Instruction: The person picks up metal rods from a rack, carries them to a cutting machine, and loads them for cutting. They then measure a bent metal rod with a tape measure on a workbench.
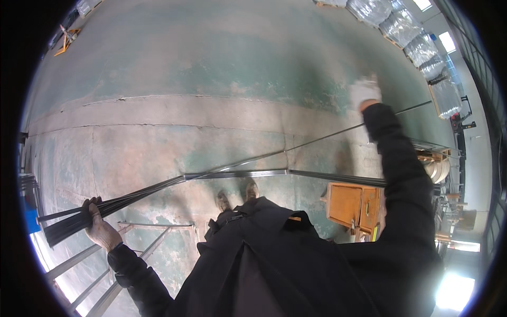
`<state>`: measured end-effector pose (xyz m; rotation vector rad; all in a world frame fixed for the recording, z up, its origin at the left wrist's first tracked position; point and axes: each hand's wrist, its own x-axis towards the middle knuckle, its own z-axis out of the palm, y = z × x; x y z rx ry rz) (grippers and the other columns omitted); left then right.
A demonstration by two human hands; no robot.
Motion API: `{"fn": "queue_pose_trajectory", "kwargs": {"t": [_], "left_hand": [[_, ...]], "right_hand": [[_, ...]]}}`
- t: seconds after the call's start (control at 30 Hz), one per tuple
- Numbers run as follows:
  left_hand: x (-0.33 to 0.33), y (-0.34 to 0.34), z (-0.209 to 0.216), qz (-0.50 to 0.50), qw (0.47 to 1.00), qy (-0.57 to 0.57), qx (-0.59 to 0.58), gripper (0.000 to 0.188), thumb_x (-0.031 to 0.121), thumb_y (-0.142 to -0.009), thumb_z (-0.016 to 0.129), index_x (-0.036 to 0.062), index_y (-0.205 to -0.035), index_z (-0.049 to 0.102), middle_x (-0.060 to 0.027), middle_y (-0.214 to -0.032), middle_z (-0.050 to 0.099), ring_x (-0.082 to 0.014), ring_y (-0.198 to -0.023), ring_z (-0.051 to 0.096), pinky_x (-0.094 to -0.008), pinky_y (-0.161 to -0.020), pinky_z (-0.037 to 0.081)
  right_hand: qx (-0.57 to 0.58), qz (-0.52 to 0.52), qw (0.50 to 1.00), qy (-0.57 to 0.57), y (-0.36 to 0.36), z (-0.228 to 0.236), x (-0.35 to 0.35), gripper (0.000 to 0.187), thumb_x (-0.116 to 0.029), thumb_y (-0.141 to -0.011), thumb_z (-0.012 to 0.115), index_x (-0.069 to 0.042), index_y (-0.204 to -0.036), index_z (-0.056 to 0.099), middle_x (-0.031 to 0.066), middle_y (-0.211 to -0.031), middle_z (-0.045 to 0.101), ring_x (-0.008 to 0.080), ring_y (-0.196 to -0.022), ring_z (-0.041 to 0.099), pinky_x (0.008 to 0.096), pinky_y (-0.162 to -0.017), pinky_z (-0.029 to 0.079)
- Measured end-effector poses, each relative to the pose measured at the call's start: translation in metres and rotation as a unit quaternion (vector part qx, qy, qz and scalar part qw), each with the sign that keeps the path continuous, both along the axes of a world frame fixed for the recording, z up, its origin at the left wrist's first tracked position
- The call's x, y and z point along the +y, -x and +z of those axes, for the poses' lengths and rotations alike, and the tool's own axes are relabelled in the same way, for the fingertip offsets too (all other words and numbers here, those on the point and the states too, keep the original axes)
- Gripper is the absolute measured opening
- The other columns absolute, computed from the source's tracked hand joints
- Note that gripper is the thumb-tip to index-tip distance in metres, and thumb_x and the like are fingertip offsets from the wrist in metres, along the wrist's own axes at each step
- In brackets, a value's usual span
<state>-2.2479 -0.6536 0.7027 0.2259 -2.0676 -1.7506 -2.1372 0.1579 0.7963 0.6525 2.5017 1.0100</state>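
A bundle of long, thin dark metal strips [142, 191] runs across in front of me at about waist height, bending at two places where it looks bound. My left hand [101, 227], in a pale glove with dark fingertips, is closed around the bundle near its left end. One single strip [325, 137] splits away from the rest and slants up to the far right, passing behind my right forearm. My right hand [365, 90], in a white glove, is stretched out beyond that strip. Motion smears its fingers, so whether it holds anything cannot be made out.
A metal frame with rails [153, 244] stands at the lower left. To the right is an orange-brown wooden cabinet [346, 203]. Wrapped pallet loads [402, 26] line the far right. A yellow-orange stand [67, 41] is at the far left on the worn green floor [222, 58].
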Motion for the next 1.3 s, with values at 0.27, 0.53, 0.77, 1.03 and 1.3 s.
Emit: {"fn": "queue_pose_trajectory", "kwargs": {"t": [0.27,0.53,0.77,1.03,1.3], "left_hand": [[0.015,-0.009,0.0,0.028,1.0,0.008,0.011,0.034,0.013,-0.113,0.064,-0.0104,-0.138,0.066,-0.0187,-0.125,0.075,-0.028,-0.115,0.073,-0.0407,-0.11,0.054],[0.025,0.004,-0.003,0.087,0.995,-0.055,0.017,0.033,0.012,-0.112,0.068,-0.0089,-0.137,0.067,-0.0183,-0.125,0.076,-0.0287,-0.111,0.075,-0.0405,-0.106,0.058],[0.027,0.015,-0.008,0.068,0.994,-0.057,0.059,0.028,0.008,-0.11,0.068,-0.0096,-0.132,0.068,-0.0204,-0.118,0.077,-0.0291,-0.108,0.077,-0.0407,-0.1,0.064],[0.044,0.02,0.001,0.07,0.993,-0.084,0.037,0.026,0.011,-0.111,0.068,-0.0073,-0.129,0.068,-0.0174,-0.116,0.077,-0.0264,-0.107,0.076,-0.0391,-0.101,0.063],[0.026,0.026,-0.012,0.079,0.996,-0.022,0.023,0.022,0.009,-0.11,0.071,-0.005,-0.126,0.071,-0.0151,-0.114,0.078,-0.0244,-0.103,0.077,-0.0367,-0.099,0.061]], "right_hand": [[-0.151,-0.188,0.967,0.085,-0.131,0.022,0.11,0.041,-0.035,-0.09,0.082,-0.011,-0.123,0.084,0.0181,-0.131,0.079,0.0387,-0.126,0.074,0.0496,-0.106,0.06],[-0.107,-0.14,0.981,0.08,-0.168,0.068,0.079,0.03,-0.023,-0.091,0.076,-0.005,-0.113,0.086,0.0239,-0.12,0.079,0.0429,-0.113,0.078,0.0498,-0.097,0.063],[-0.1,-0.161,0.978,0.091,-0.206,0.064,0.032,0.025,-0.017,-0.093,0.071,-0.002,-0.105,0.086,0.0267,-0.114,0.079,0.0436,-0.111,0.078,0.0495,-0.096,0.064],[-0.155,-0.151,0.969,0.123,-0.241,0.041,0.024,0.027,-0.021,-0.094,0.073,-0.004,-0.111,0.085,0.0224,-0.116,0.081,0.0414,-0.112,0.078,0.049,-0.096,0.064],[-0.097,-0.104,0.983,0.12,-0.245,0.03,-0.017,0.032,-0.028,-0.095,0.077,-0.014,-0.122,0.083,0.0189,-0.121,0.08,0.0381,-0.118,0.075,0.0491,-0.103,0.059]]}}
